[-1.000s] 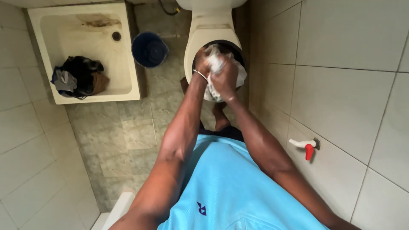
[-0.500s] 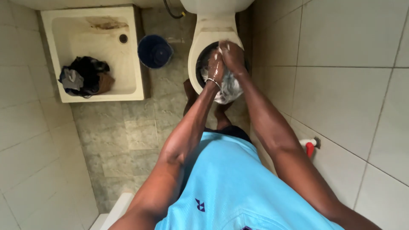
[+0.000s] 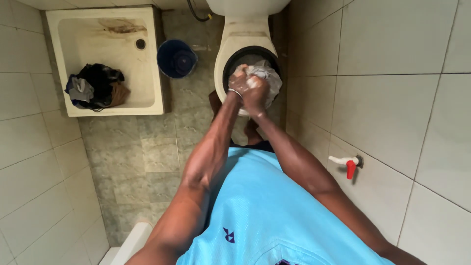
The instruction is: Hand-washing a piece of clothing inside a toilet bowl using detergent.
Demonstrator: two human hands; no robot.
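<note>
Both my hands are clenched together around a wet, soapy white cloth over a dark round basin that sits on the white toilet. My left hand, with a thin bracelet at the wrist, grips the cloth's left part. My right hand presses against it and holds the cloth from below. Suds cover the knuckles. Part of the cloth spills toward the basin's right rim.
A blue bucket stands on the floor left of the toilet. A shallow white floor tub at the far left holds a heap of dark clothes. The tiled wall on the right carries a white tap with a red handle.
My hands have come slightly toward me and lower over the basin, rubbing the cloth between them. The view has shifted a little; nothing was let go.
</note>
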